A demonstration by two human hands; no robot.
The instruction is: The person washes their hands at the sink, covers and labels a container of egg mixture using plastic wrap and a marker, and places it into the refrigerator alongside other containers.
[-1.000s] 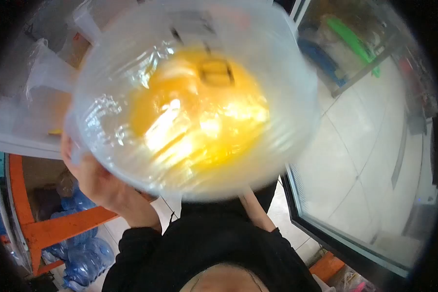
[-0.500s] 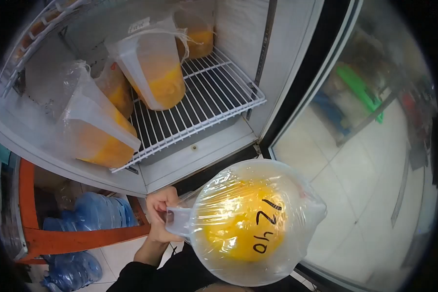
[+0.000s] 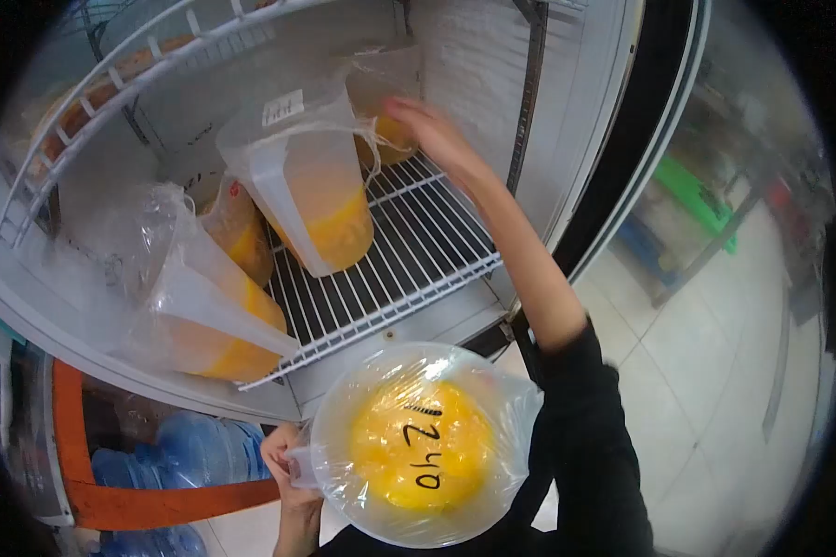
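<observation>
My left hand (image 3: 286, 462) is closed round the handle of a translucent plastic pitcher (image 3: 513, 418) at the bottom middle. Cling film with "1240" handwritten on it covers the pitcher, and yellow contents show through. My right hand (image 3: 427, 133) reaches into the fridge with its fingers stretched out, beside the back right pitcher (image 3: 381, 70). Whether the fingertips touch that pitcher I cannot tell. Just left of this hand stands a labelled pitcher (image 3: 320, 209) with orange-yellow contents and a loose plastic cover.
On the white wire shelf (image 3: 409, 269) a wrapped pitcher (image 3: 209, 320) stands at the front left, with another pitcher (image 3: 235, 227) behind it. The glass door (image 3: 659, 371) is swung out at right. Blue water bottles (image 3: 204, 450) sit in an orange frame (image 3: 167, 504) below.
My right arm has come into view and reached into the fridge. The pitcher in my left hand appears lower and further left, and the shelf appears lower in view.
</observation>
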